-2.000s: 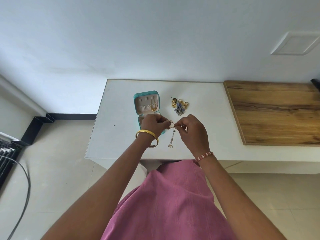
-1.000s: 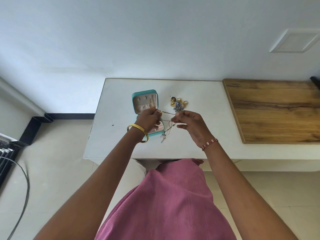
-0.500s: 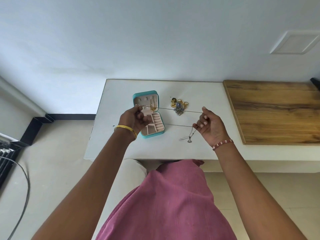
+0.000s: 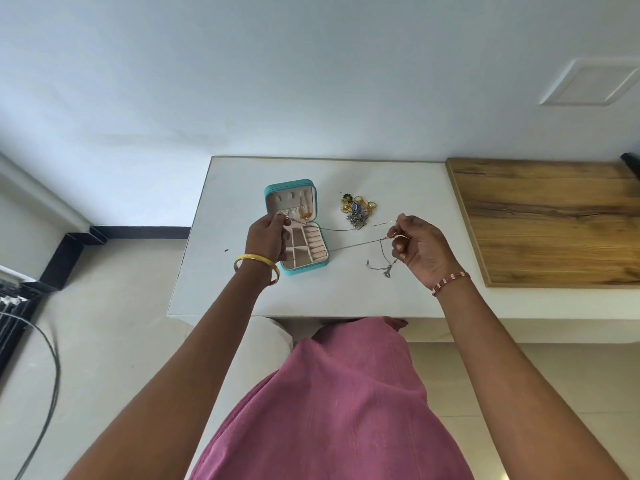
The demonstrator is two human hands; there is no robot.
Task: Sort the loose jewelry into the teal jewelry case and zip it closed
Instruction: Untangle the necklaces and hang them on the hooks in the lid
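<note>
The teal jewelry case (image 4: pixel 304 265) lies open on the white table (image 4: pixel 346 292), its pink lid raised with a gold piece hanging inside. A thin silver chain necklace (image 4: pixel 353 244) is stretched above the table between both hands, and its pendant dangles at the right. My left hand (image 4: pixel 266 239) pinches one end over the case's left side. My right hand (image 4: pixel 420 245) pinches the other end to the right of the case. A heap of loose jewelry (image 4: pixel 358 210), gold and silver pieces, lies behind the chain.
A wooden board (image 4: pixel 554 216) covers the surface to the right of the white table. A small dark speck (image 4: pixel 227 250) sits near the table's left edge. Cables (image 4: pixel 48 368) run over the floor at the left. Pink clothing fills the near foreground.
My hands, close together over the table front two seconds ago, have drawn apart. The bunched necklace is now pulled out into a long line, left end at the case.
</note>
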